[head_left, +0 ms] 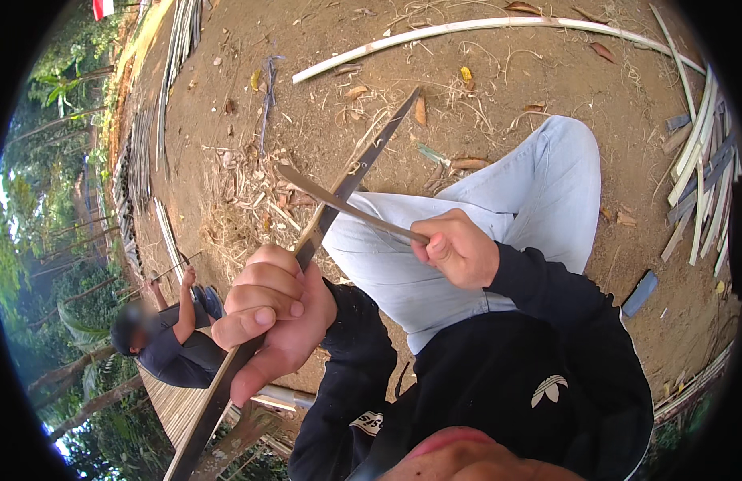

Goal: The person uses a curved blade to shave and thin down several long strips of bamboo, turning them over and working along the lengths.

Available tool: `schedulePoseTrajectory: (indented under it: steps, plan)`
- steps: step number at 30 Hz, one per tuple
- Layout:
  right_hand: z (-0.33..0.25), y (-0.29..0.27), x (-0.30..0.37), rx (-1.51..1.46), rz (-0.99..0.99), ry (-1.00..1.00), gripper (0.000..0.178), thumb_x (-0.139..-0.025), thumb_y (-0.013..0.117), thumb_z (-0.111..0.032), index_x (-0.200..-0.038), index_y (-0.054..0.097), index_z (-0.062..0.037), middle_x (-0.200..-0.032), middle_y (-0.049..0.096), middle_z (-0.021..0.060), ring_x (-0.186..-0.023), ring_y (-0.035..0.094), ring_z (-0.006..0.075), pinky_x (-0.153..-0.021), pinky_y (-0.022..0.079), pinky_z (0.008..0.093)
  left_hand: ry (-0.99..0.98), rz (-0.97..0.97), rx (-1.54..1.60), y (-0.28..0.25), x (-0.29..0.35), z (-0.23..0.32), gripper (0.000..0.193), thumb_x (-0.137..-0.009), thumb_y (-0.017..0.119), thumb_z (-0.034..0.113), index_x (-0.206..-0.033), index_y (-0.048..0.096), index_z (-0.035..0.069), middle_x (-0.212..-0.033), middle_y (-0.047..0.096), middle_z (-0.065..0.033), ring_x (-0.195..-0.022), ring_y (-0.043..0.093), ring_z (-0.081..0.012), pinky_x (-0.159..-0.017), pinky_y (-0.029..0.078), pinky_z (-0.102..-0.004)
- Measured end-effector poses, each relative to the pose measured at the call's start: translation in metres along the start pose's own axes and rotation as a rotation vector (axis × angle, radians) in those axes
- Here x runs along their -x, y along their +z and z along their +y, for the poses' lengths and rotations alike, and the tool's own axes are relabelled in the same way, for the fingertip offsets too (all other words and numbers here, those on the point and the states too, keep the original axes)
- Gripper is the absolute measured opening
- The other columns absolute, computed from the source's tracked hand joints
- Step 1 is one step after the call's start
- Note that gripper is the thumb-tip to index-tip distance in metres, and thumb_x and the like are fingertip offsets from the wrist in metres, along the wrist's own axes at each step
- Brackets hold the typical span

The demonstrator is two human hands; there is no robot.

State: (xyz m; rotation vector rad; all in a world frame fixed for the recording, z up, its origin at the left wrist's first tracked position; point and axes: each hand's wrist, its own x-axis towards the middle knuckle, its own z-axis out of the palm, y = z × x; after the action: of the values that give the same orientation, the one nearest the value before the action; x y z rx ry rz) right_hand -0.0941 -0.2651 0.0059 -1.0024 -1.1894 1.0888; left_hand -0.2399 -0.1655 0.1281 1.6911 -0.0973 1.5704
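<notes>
My left hand (275, 313) is wrapped around a long dark bamboo strip (363, 164), which slants from the lower left up toward the far middle. In my right hand (461, 250) is a knife, its handle mostly hidden in the fist. The knife's blade (327, 195) points left and lies across the strip, just beyond my left hand. A pale edge and small curls show on the strip past the blade. Thin shavings (255, 196) are scattered over the ground beyond my left hand. My legs (539, 172), in light jeans, are folded beneath the work.
A long pale strip (467, 30) curves across the far ground. Several pale and dark strips (700, 176) are piled at the right, with a blue-grey block (640, 293) nearer. Another person (178, 337) sits at the left holding a thin piece. Poles (178, 56) lie far left.
</notes>
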Motion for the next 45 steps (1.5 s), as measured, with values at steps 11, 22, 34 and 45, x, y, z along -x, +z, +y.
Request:
schedulePoseTrajectory:
  steps: [11,22,34,45]
  plan:
    - [0.032,-0.012,-0.015,0.119,0.023,-0.005,0.069,-0.096,0.025,-0.06,-0.064,0.047,-0.0018,-0.052,0.043,0.0095,-0.048,0.047,0.0256,-0.049,0.037,0.0353,-0.031,0.021,-0.015,-0.001,0.002,0.005,0.071,-0.089,0.032,0.07,-0.084,0.051,0.002,-0.054,0.041,-0.004,-0.04,0.032,-0.0132,-0.044,0.026,-0.0293]
    - [0.015,-0.005,-0.015,0.023,-0.002,-0.035,0.056,-0.098,0.039,-0.042,-0.066,0.052,0.0016,-0.057,0.05,0.0215,-0.057,0.051,0.0436,-0.054,0.04,0.0463,-0.047,0.052,-0.034,-0.01,0.004,0.007,0.069,-0.09,0.032,0.068,-0.086,0.051,0.002,-0.054,0.04,-0.0037,-0.04,0.031,-0.0134,-0.045,0.026,-0.0305]
    - [0.082,-0.022,-0.039,0.314,0.086,0.293,0.064,-0.099,0.03,-0.052,-0.065,0.049,-0.0013,-0.054,0.047,0.013,-0.053,0.05,0.032,-0.054,0.041,0.0408,-0.077,0.061,-0.007,-0.014,-0.002,0.002,0.07,-0.086,0.036,0.072,-0.084,0.056,0.005,-0.053,0.04,-0.0011,-0.042,0.032,-0.0115,-0.047,0.026,-0.0283]
    - [0.044,-0.001,-0.042,0.239,0.155,0.063,0.067,-0.098,0.03,-0.054,-0.064,0.048,0.0016,-0.052,0.044,0.0163,-0.049,0.046,0.0325,-0.051,0.039,0.0427,-0.082,0.037,0.049,-0.04,-0.031,-0.016,0.072,-0.088,0.032,0.072,-0.082,0.055,0.004,-0.053,0.04,-0.0017,-0.039,0.032,-0.0118,-0.042,0.026,-0.0284]
